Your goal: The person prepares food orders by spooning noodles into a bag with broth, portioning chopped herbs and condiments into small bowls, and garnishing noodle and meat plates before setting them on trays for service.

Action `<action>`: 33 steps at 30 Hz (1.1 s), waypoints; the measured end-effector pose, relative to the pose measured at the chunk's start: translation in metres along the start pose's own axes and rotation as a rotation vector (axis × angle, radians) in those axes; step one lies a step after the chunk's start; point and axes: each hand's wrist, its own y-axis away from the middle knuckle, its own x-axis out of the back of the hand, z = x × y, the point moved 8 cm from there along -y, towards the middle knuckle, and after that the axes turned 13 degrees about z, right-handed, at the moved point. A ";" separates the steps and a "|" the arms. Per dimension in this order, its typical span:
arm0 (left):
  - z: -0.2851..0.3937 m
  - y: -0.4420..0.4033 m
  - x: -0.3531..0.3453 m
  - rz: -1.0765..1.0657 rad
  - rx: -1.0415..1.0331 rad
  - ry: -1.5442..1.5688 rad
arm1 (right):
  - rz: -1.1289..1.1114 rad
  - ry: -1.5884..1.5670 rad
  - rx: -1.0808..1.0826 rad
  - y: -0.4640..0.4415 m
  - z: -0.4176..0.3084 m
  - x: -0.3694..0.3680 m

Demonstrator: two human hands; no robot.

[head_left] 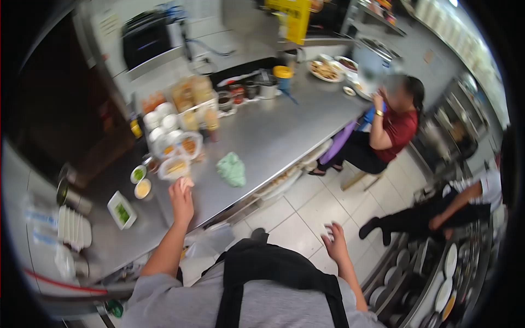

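Note:
My left hand [181, 201] reaches over the steel counter [273, 139], its fingers closed around a small pale pink thing [186, 182], too blurred to name. Just beyond the fingers is a white bowl of yellowish food [175, 168]. To its right on the counter lies a crumpled green cloth [231, 169]. Small bowls of green [138, 174] and yellow [143, 189] food stand to its left, near a white rectangular dish of chopped greens [122, 210]. Over the tiled floor, my right hand [334, 241] hangs with its fingers apart and holds nothing.
A person in a red shirt [398, 128] sits at the counter's far right end, near plates of food [326, 71]. Another person in dark trousers [421, 218] is at the right, beside racks of dishes [421, 273]. White cups [164, 116] and containers line the counter's back.

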 end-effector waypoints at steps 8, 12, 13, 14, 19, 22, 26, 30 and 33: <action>0.098 -0.002 -0.157 -0.409 -0.264 -0.368 | 0.068 0.056 0.351 -0.212 -0.078 0.009; 0.095 -0.016 -0.187 -0.456 -0.322 -0.350 | 0.076 -0.014 0.306 -0.309 -0.056 0.023; 0.086 -0.016 -0.187 -0.466 -0.308 -0.268 | 0.064 -0.031 0.285 -0.332 -0.050 0.028; 0.078 -0.016 -0.187 -0.480 -0.287 -0.190 | 0.063 -0.045 0.285 -0.357 -0.046 0.035; 0.080 -0.018 -0.195 -0.535 -0.426 -0.183 | 0.143 0.021 0.496 -0.496 -0.067 0.063; 0.023 -0.012 -0.197 -0.492 -0.505 -0.220 | 0.209 0.067 0.629 -0.602 -0.076 0.055; 0.021 -0.015 -0.212 -0.283 -0.257 -0.278 | 0.199 0.181 0.547 -0.774 -0.082 0.026; 0.099 -0.016 -0.252 -0.040 -0.047 -0.484 | 0.206 0.514 0.440 -0.938 -0.076 -0.012; 0.149 -0.012 -0.282 0.015 0.058 -0.627 | 0.135 0.580 0.369 -1.029 -0.067 -0.035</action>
